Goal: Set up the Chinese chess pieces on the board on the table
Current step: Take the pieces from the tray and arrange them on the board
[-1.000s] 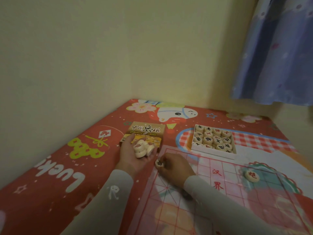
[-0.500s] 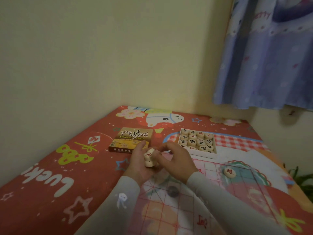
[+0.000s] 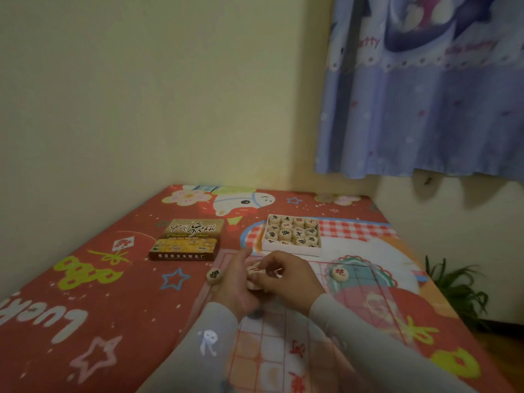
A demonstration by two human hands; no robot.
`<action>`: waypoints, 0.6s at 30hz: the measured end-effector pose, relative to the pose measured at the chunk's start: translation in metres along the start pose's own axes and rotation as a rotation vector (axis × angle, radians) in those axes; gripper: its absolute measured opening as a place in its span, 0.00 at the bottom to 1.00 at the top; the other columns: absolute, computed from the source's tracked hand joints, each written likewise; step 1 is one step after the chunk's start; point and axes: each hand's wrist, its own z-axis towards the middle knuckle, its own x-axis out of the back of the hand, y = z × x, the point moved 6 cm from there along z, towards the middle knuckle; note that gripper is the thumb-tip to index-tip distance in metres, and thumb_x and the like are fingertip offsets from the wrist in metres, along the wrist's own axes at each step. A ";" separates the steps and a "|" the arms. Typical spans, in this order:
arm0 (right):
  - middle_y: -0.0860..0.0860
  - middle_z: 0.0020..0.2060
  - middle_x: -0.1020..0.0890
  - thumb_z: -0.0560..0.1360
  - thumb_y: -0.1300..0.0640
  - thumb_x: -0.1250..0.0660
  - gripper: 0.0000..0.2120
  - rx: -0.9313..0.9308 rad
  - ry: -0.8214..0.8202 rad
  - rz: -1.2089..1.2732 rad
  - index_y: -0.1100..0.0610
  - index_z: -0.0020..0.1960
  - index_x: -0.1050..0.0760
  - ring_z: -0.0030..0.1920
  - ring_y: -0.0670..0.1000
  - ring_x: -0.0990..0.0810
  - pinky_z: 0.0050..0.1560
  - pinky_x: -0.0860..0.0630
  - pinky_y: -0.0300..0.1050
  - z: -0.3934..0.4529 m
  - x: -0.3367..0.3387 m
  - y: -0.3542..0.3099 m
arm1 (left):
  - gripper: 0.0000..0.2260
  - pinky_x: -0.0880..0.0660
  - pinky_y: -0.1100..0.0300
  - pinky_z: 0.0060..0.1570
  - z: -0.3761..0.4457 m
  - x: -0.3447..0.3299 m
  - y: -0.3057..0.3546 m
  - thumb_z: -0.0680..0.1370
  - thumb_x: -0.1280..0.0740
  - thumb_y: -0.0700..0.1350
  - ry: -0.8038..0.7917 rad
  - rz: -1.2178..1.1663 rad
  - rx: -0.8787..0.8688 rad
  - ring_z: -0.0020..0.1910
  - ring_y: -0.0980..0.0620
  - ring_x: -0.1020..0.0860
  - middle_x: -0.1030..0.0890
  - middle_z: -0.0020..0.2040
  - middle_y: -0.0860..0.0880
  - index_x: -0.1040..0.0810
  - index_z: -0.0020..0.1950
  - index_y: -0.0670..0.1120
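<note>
Both hands meet, fingers curled together.

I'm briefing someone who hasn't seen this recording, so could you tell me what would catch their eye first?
Probably the two hands meeting low in the middle: the left hand cups a small pile of chess pieces while the right hand pinches at the top one. Behind them sits the white tray packed with pieces, the brown box lid to its left, all on a bright red cartoon tablecloth.

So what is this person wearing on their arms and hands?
Both arms are in long, pale grey sleeves that end at the wrists. The left sleeve carries a small white cartoon figure; the right sleeve shows no marking. The left hand and right hand are bare, without gloves.
</note>
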 end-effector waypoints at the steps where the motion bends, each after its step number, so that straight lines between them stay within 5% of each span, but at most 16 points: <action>1: 0.46 0.46 0.18 0.72 0.48 0.28 0.09 0.020 0.063 -0.016 0.52 0.48 0.20 0.49 0.48 0.20 0.47 0.29 0.35 -0.002 0.007 0.004 | 0.23 0.27 0.43 0.58 -0.049 -0.026 0.008 0.71 0.32 0.62 0.032 -0.001 0.134 0.50 0.52 0.22 0.17 0.50 0.47 0.16 0.53 0.45; 3: 0.44 0.41 0.18 0.69 0.50 0.26 0.06 0.017 0.127 -0.026 0.47 0.42 0.21 0.45 0.41 0.21 0.46 0.26 0.36 -0.006 0.021 0.014 | 0.20 0.23 0.48 0.49 -0.068 -0.042 0.002 0.75 0.34 0.57 0.016 -0.031 0.220 0.45 0.42 0.20 0.18 0.45 0.41 0.20 0.53 0.40; 6: 0.43 0.43 0.18 0.69 0.52 0.26 0.06 0.009 0.191 -0.029 0.49 0.44 0.21 0.47 0.41 0.21 0.49 0.24 0.38 -0.016 0.047 0.027 | 0.18 0.22 0.53 0.39 -0.078 -0.049 -0.005 0.77 0.37 0.55 0.009 -0.023 0.201 0.35 0.44 0.21 0.21 0.37 0.42 0.23 0.49 0.39; 14: 0.39 0.44 0.19 0.71 0.50 0.27 0.06 -0.025 0.261 -0.204 0.48 0.46 0.20 0.47 0.39 0.22 0.50 0.25 0.36 -0.083 0.105 0.072 | 0.20 0.20 0.47 0.44 -0.086 -0.055 -0.022 0.75 0.34 0.56 -0.033 -0.083 0.240 0.45 0.46 0.31 0.32 0.43 0.44 0.25 0.54 0.39; 18: 0.38 0.45 0.20 0.72 0.54 0.28 0.07 -0.045 0.216 -0.282 0.43 0.46 0.22 0.48 0.38 0.23 0.51 0.27 0.37 -0.123 0.107 0.090 | 0.21 0.21 0.50 0.43 -0.099 -0.061 -0.024 0.77 0.36 0.56 -0.042 -0.096 0.229 0.49 0.42 0.25 0.27 0.49 0.41 0.25 0.55 0.38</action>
